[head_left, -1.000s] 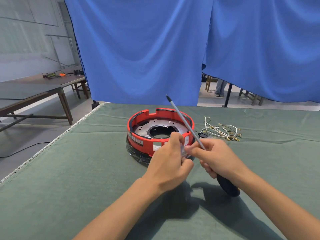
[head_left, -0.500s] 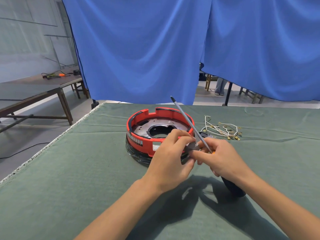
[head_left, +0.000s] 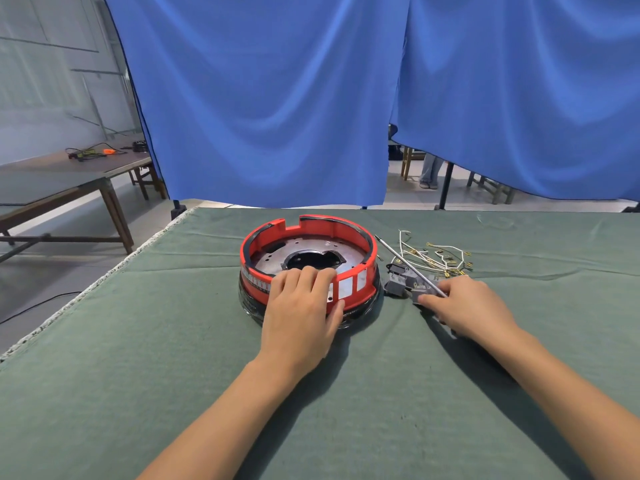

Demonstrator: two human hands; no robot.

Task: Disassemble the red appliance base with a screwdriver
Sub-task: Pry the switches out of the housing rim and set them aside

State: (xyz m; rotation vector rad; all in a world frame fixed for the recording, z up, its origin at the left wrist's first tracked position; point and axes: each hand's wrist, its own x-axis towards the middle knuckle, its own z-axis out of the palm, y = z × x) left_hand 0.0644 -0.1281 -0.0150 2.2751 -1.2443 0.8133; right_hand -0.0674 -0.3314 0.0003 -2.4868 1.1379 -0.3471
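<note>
The red appliance base [head_left: 313, 226] stands in the middle of the green-covered table, open side up, with a grey metal plate and a dark central hole inside. My left hand [head_left: 300, 308] grips its near rim, fingers hooked over the top and thumb against the outer wall. My right hand [head_left: 465, 306] rests low on the cloth to the right of the base and holds the screwdriver [head_left: 406, 266]. Its thin shaft points up and left, lying close to the table; the handle is hidden under my hand. My fingertips touch small grey parts [head_left: 398, 285].
A tangle of white wires with brass terminals [head_left: 438, 256] lies right of the base, beyond the grey parts. The table's left edge [head_left: 86, 289] drops off to the floor. Blue curtains hang behind the table, and a wooden bench [head_left: 69, 181] stands far left.
My hands have come apart. The left hand moved onto the base rim. The right hand dropped to the table on the right, the screwdriver shaft tilting down near the grey parts.
</note>
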